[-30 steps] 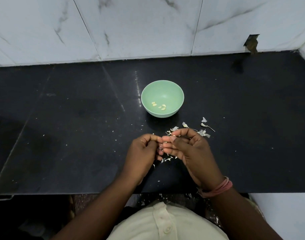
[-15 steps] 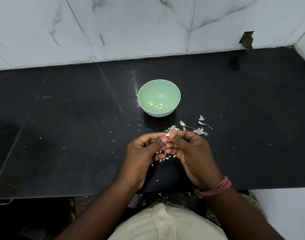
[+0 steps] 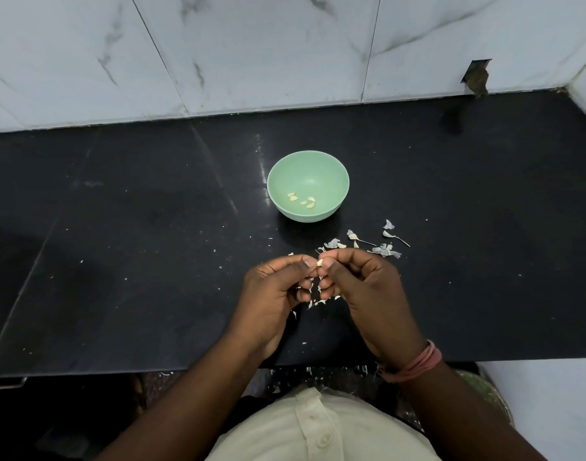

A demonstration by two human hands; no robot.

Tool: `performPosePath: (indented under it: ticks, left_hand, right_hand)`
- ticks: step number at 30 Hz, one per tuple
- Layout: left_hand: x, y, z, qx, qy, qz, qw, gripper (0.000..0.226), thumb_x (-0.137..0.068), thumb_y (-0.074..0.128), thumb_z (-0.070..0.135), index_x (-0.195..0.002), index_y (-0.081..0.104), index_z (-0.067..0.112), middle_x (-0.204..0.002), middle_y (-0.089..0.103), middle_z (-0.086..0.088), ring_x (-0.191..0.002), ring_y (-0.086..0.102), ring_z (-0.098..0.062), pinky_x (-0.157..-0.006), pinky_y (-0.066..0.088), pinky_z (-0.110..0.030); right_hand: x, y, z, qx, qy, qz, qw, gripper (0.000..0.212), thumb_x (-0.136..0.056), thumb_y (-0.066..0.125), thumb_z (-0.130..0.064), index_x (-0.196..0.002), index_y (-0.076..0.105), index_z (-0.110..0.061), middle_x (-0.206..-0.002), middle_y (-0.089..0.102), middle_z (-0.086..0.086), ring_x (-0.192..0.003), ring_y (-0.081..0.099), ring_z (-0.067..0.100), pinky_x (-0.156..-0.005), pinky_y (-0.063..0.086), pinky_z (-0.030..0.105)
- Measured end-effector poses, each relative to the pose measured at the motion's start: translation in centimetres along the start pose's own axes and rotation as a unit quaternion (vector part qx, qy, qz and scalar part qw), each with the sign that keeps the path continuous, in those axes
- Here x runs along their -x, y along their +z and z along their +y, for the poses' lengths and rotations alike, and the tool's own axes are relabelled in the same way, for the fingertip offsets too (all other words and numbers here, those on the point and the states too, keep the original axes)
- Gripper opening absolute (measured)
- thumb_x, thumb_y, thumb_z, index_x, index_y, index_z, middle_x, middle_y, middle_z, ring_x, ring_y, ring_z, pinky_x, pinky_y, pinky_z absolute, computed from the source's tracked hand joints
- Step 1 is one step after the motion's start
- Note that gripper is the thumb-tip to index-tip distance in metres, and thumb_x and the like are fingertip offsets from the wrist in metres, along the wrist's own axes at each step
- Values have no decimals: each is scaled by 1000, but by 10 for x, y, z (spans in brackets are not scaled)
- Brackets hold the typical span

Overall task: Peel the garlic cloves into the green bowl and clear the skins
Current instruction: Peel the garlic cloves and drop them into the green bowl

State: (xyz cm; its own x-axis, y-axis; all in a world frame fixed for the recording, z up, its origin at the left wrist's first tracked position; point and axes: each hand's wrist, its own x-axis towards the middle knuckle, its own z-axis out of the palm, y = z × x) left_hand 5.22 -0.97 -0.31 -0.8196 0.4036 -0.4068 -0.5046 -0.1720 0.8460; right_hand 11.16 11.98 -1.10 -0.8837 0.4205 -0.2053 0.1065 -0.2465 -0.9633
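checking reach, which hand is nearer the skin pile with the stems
Right. The right hand sits just below and left of the skin pile; the left hand is farther left.

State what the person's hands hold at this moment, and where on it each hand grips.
A single garlic clove, pinched between the fingertips of the left hand and the right hand, one at each side. Which end is which is too small to tell.

Readable text: none
Green bowl (image 3: 331,168): plain, no marking
Countertop (image 3: 152,227): no label or number
Wall tiles (image 3: 268,51): veining only, no lettering
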Motion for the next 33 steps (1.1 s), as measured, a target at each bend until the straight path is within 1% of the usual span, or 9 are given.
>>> performPosePath:
  ticks: [3, 5, 8, 13, 18, 23, 27, 30, 33]
  left_hand:
    - [0, 1, 0, 38, -50, -18, 998, 10, -92, 63, 7, -97, 71, 3, -80, 64, -8, -63, 50, -10, -55, 43, -20]
    - [0, 1, -1, 59, -80, -26, 995, 10, -94, 61, 9, -98, 69, 5, -80, 63, -6, -63, 50, -9, -55, 44, -19]
    - [0, 2, -3, 61, -95, -22, 993, 17, -97, 58, 12, -103, 72, 4, -82, 66, -6, -65, 53, -8, -55, 47, -18]
    - [3, 4, -4, 58, -87, -10, 994, 16, -95, 62, 14, -103, 75, 8, -88, 71, -6, -66, 58, -7, -56, 49, -18]
    - [6, 8, -4, 46, -46, 1, 998, 13, -88, 69, 9, -99, 76, 7, -82, 68, -6, -68, 60, -7, -57, 50, -18]
    - [7, 11, -3, 51, -11, 8, 999, 11, -93, 65, 6, -102, 71, 3, -74, 66, -7, -63, 61, -8, -57, 53, -19]
    - [8, 14, -3, 40, 14, 9, 999, 11, -94, 63, 6, -102, 69, 1, -74, 64, -11, -60, 60, -9, -56, 52, -19]
    - [8, 16, -3, 29, 28, 13, 999, 10, -95, 63, 5, -101, 69, 1, -76, 63, -12, -61, 60, -10, -56, 52, -20]
    - [6, 16, -4, 17, 38, 12, 999, 8, -94, 64, 6, -98, 70, 2, -74, 62, -11, -62, 59, -11, -58, 52, -22]
  right_hand:
    - [2, 0, 0, 1, 0, -1, 1000, 11, -97, 62, -1, -101, 72, -1, -77, 74, 9, -64, 63, 16, -61, 55, 25]
    - [3, 0, 0, 5, -3, 0, 1000, 10, -97, 62, -1, -101, 72, -2, -79, 73, 13, -66, 63, 16, -61, 55, 25]
    - [3, 0, 1, 21, -12, 5, 1000, 10, -98, 62, -2, -102, 70, -3, -84, 73, 17, -68, 64, 16, -63, 56, 26]
    - [4, 1, 2, 66, -42, 33, 996, 8, -97, 63, -3, -100, 70, -5, -88, 75, 10, -74, 68, 14, -64, 57, 25]
    - [5, 2, 2, 120, -62, 47, 990, 7, -95, 67, -7, -96, 71, -12, -86, 75, 3, -78, 72, 22, -74, 60, 37]
    - [8, 3, -5, 139, -58, 37, 988, 9, -95, 65, -7, -94, 73, -13, -80, 75, 1, -71, 70, 15, -68, 58, 30]
    - [7, 4, -9, 152, -51, 46, 986, 10, -94, 65, -8, -91, 74, -12, -74, 74, 1, -62, 66, 10, -63, 57, 29]
    - [5, 5, -12, 147, -48, 49, 987, 8, -92, 66, -7, -89, 73, -10, -71, 74, 1, -60, 66, 7, -59, 55, 24]
    - [3, 6, -11, 159, -49, 56, 984, 5, -91, 68, -11, -88, 72, -13, -71, 74, -1, -61, 67, 7, -61, 55, 26]
